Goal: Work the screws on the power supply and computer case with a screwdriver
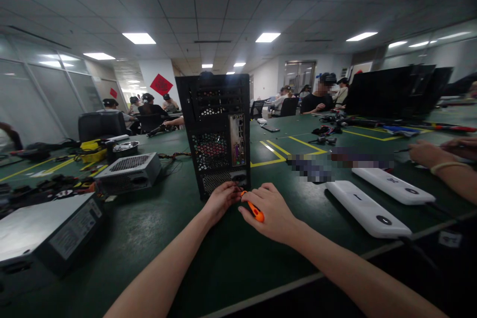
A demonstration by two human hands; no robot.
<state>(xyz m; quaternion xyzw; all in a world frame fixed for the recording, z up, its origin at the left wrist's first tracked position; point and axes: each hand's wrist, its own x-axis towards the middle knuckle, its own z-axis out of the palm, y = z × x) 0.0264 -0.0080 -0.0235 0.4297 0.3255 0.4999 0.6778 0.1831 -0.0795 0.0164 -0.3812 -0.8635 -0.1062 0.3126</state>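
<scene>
A black computer tower case (219, 134) stands upright on the green table, its perforated rear panel facing me. My right hand (274, 211) is closed around an orange-handled screwdriver (257, 212), which points toward the lower right of that panel. At the case's bottom edge, my left hand (223, 201) has its fingertips drawn together close to the tool's front end. What those fingertips pinch, if anything, is too small to make out. A metal port plate (237, 140) shows on the panel above my hands.
Grey power supply units (128, 171) lie on the left, near a metal bowl (125, 148). Two white power banks (367, 208) with cables rest on the right. Another person's hands (434, 154) work at the far right. Black monitors (395, 92) stand behind.
</scene>
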